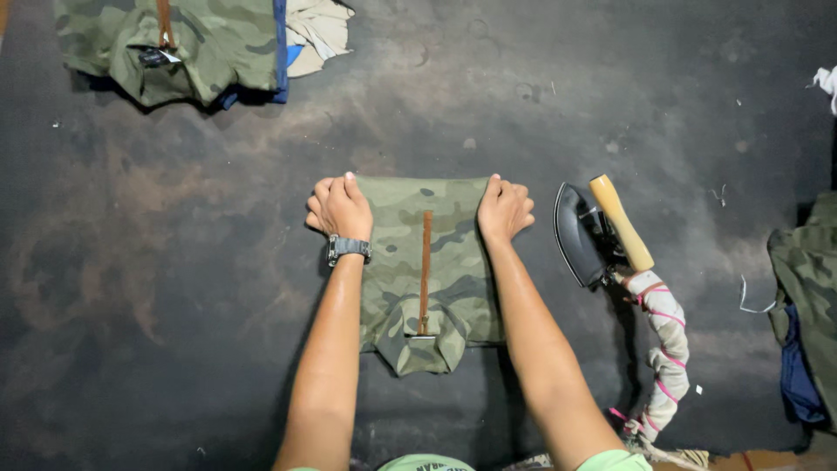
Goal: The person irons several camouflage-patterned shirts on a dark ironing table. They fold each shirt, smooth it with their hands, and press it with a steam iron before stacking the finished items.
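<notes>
Dark, stained worktop (174, 262) fills the view, scuffed and mottled with brownish patches.

Both hands sit at the far edge of a folded camouflage garment (427, 262) lying at the centre. The left hand (340, 208) has its fingers (336, 185) curled tight over the garment's upper left corner, gripping the cloth; a grey watch (349, 249) circles that wrist. The right hand (503, 209) grips the upper right corner the same way, fingers (514, 192) bent in and knuckles up. Both forearms stretch straight forward, roughly parallel, one along each side of the garment.

One brown strip (425, 272) runs down the garment's middle to its collar, which points toward the person.

One iron (582, 235) stands on the worktop just right of the right hand, its dark soleplate facing the garment and its one wooden handle (621, 222) angled beside it. Its cloth-wrapped cord (667, 349) trails toward the near edge.

Two more heaps of clothing lie well apart: a camouflage stack (187, 44) at the far left with a blue edge and pale cloth beside it, and a pile (806, 296) at the right edge, camouflage over blue.
</notes>
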